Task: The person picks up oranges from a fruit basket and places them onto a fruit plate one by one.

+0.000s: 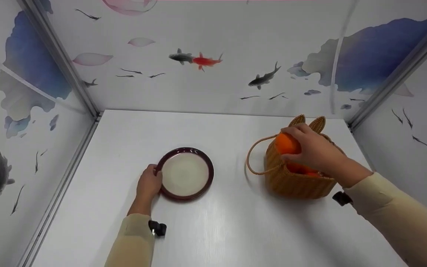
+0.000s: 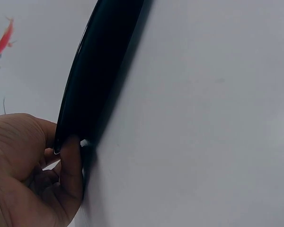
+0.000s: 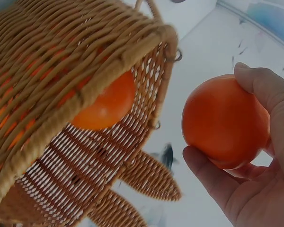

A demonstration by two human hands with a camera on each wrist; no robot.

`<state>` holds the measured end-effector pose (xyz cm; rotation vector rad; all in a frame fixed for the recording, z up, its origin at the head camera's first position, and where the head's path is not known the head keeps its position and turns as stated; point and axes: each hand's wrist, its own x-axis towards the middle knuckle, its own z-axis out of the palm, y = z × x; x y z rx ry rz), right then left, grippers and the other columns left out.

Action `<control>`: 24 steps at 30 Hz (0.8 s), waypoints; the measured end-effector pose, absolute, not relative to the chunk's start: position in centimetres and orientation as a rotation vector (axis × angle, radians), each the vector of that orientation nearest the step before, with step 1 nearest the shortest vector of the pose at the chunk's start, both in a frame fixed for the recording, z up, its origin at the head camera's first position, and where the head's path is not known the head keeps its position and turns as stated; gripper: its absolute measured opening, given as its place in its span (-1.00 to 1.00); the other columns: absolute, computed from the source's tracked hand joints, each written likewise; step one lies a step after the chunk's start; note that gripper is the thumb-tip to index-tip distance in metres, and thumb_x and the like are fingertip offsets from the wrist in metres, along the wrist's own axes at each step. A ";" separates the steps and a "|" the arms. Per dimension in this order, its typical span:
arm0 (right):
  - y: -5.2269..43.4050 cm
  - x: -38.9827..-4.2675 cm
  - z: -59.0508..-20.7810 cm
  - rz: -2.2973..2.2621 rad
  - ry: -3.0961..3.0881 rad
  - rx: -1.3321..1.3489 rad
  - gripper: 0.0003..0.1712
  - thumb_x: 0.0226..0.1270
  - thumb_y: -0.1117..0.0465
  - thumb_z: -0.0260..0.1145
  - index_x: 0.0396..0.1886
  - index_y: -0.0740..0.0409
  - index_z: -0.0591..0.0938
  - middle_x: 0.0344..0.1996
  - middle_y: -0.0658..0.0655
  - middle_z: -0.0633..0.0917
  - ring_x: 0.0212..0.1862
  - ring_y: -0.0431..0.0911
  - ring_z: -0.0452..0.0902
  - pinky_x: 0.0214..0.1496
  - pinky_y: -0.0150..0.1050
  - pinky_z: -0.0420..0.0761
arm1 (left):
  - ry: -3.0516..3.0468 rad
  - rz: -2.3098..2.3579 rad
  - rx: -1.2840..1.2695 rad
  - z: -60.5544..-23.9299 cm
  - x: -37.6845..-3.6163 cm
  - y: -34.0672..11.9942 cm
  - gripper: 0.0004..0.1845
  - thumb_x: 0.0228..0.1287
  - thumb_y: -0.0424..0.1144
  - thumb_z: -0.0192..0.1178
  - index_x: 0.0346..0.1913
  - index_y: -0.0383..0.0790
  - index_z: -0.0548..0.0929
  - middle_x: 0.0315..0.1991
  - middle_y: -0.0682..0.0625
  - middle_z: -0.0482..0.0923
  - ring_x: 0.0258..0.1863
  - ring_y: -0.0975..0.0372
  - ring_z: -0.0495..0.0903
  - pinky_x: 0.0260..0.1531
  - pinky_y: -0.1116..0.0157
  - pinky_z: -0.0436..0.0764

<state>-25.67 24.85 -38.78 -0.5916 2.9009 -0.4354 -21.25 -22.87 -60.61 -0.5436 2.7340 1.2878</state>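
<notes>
Two hands at work on white tabletop [image 1: 235, 230]. Left hand [image 1: 148, 185]: fingers curled on near-left rim of dark-rimmed plate [image 1: 185, 173], plate flat on tabletop. Right hand [image 1: 315, 150]: fingers and thumb wrapped round orange fruit [image 1: 287, 144], held just above mouth of wicker basket [image 1: 295, 178]. More orange fruit [image 3: 106, 104] inside basket; looped handle toward plate. Behind: fish-patterned wall [image 1: 213, 59].
</notes>
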 end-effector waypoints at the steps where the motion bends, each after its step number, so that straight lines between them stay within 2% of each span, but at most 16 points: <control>1: 24.5 -25.6 -38.9 -0.440 2.900 -0.604 -0.12 0.27 -0.07 0.54 0.53 -0.14 0.37 0.41 0.16 0.36 0.17 0.25 0.57 0.15 0.25 0.67 | 2.736 1.290 -0.542 -60.6 -21.2 -22.9 -0.55 0.59 -0.19 -0.04 0.38 -0.36 0.44 0.21 -0.33 0.59 0.21 -0.10 0.57 0.28 -0.08 0.48; 9: 21.1 -25.1 -39.8 -0.511 2.882 -0.739 -0.14 0.25 -0.01 0.57 0.50 -0.13 0.40 0.38 0.12 0.41 0.19 0.17 0.58 0.20 0.18 0.67 | 2.733 1.302 -0.544 -60.5 -21.1 -22.9 -0.55 0.59 -0.19 -0.03 0.38 -0.36 0.44 0.26 -0.33 0.57 0.29 -0.11 0.54 0.34 -0.09 0.45; 16: 18.2 -24.8 -41.0 -0.562 2.865 -0.781 -0.15 0.24 -0.11 0.56 0.49 -0.19 0.42 0.37 0.04 0.43 0.16 0.10 0.58 0.15 0.10 0.71 | 2.703 1.339 -0.565 -60.3 -21.0 -22.7 -0.57 0.60 -0.19 -0.02 0.37 -0.32 0.45 0.22 -0.30 0.59 0.18 -0.07 0.58 0.24 -0.05 0.51; 24: 15.2 -24.3 -42.7 -0.653 2.838 -0.928 -0.16 0.22 -0.07 0.59 0.47 -0.16 0.44 0.35 0.06 0.45 0.15 0.08 0.61 0.16 0.06 0.70 | 2.723 1.327 -0.567 -60.5 -21.1 -22.8 -0.56 0.60 -0.18 -0.02 0.37 -0.32 0.46 0.23 -0.30 0.59 0.24 -0.09 0.57 0.29 -0.06 0.49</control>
